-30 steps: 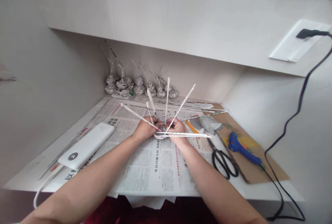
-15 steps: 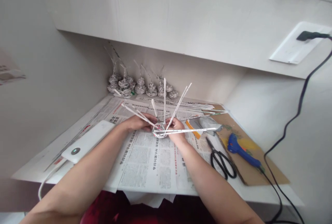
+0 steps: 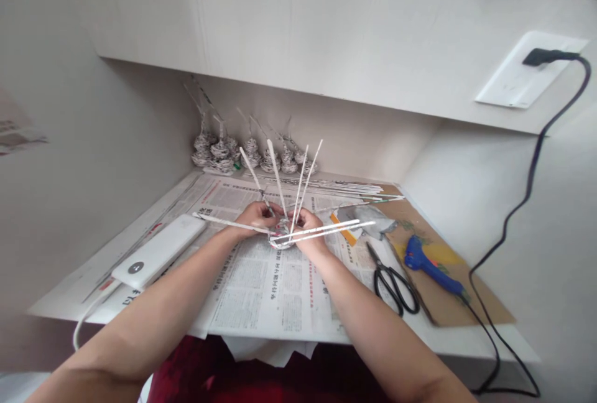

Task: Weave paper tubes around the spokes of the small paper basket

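Between my two hands sits a small round woven paper piece [image 3: 280, 241], with several rolled-paper sticks [image 3: 277, 173] fanning out of it, some upright and some leaning to either side. My left hand [image 3: 258, 216] is closed on its left edge, fingers curled toward the far side. On the opposite edge my right hand [image 3: 308, 229] grips it, thumb and fingers bent inward, partly behind the sticks. Some fingertips are hidden by the weaving. Sheets of newspaper [image 3: 261, 303] lie beneath it.
Several gourd-shaped woven paper pieces [image 3: 221, 154] stand along the back wall. Loose paper sticks [image 3: 349, 189] lie before them. On the right are black-handled scissors [image 3: 394, 285], a blue glue gun [image 3: 431, 269] on cardboard [image 3: 448, 310], and its cord. A white power bank [image 3: 161, 250] lies left.
The woven piece has turned between my hands. Its sticks point differently: one now stretches left, two lie rightward over my right hand. Both hands keep hold of it.
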`<state>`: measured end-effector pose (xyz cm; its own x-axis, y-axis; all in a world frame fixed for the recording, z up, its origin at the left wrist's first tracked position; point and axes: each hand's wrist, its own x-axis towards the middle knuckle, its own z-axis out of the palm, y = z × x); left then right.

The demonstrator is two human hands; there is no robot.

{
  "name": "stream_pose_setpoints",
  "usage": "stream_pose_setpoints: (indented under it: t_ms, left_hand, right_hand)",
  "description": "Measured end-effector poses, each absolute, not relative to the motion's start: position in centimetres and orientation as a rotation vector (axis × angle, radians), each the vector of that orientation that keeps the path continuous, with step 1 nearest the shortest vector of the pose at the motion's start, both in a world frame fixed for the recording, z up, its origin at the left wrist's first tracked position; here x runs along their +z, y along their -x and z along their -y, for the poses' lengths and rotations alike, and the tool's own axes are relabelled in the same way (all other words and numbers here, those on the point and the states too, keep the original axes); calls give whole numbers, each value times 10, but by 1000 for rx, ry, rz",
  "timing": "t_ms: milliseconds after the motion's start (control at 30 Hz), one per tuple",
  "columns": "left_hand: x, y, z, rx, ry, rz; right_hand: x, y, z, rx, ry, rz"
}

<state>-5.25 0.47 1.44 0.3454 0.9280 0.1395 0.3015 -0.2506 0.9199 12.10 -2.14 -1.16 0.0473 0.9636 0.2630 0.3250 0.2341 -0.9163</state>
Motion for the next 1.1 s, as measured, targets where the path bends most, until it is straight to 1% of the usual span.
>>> stream_pose_setpoints:
  t_ms: [300,567,700,800,933,1100]
  left_hand:
    - [7,46,-9,972,-1787,-1058]
    - [11,43,-7,965,-1787,-1088]
    - [7,41,-7,927,-1735,-1154]
    - [5,39,-6,977,-1704,-1219]
    - [7,37,-3,1054,-1714,-1250]
    - [10,38,1,1108,-1681,-1302]
  right_hand:
    - [-5,-117,26,827,1243,1445]
    - [-7,-120,26,788,1267,1504]
    - [-3,-121,30,756,1209,1574]
    - [-1,-120,30,741,1178,1578]
    - [-2,-121,27,718,1252,1535]
    - [-4,-130,23,751,1274,1593]
